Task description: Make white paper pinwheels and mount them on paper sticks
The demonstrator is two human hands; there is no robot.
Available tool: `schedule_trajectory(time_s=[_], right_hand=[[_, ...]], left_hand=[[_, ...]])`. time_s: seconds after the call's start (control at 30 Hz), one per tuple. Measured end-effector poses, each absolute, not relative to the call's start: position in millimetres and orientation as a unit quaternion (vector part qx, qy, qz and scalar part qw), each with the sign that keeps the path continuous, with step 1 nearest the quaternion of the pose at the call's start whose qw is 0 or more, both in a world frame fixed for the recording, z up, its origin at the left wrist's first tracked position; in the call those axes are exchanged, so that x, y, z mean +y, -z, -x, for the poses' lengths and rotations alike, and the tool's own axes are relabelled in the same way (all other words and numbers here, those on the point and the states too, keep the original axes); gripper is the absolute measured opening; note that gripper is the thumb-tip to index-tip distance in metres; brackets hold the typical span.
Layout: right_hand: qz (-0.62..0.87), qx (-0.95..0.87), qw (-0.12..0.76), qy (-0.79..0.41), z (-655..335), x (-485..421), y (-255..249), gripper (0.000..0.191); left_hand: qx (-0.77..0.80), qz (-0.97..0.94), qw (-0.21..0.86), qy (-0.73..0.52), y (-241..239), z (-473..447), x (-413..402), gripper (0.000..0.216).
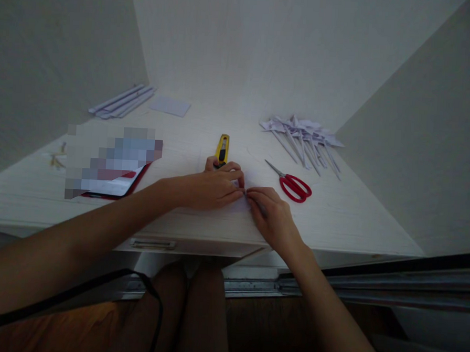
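Observation:
My left hand (214, 188) lies fingers together on a small white sheet of paper (239, 203) near the desk's front edge, pressing it down. My right hand (270, 212) meets it from the right, fingertips pinched on the paper's edge. Just beyond my left hand lies a yellow utility knife (222, 148). Red-handled scissors (293, 185) rest to the right of both hands.
A pile of rolled and folded white paper pieces (303, 137) sits at the back right. Paper strips (123, 101) and a loose sheet (170, 106) lie at the back left. A red-edged booklet (114, 183) lies at the left. The white desk (359, 219) has walls on three sides.

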State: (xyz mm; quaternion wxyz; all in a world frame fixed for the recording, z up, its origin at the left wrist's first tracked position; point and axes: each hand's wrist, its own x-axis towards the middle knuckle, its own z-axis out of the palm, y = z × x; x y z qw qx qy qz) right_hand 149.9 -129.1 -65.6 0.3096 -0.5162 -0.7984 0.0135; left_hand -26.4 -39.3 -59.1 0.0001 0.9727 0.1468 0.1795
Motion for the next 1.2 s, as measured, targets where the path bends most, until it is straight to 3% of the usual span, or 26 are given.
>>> schedule_trajectory(time_s=[0.6,1.2], right_hand=[[0.569,-0.752,0.332,0.007,-139,-125,66,0.016],[0.567,-0.768,0.296,-0.023,-137,-125,65,0.026]], left_hand=[[0.153,-0.975,-0.015,-0.157,57,26,-40,0.037],[0.151,-0.975,0.008,-0.161,55,28,-37,0.041]])
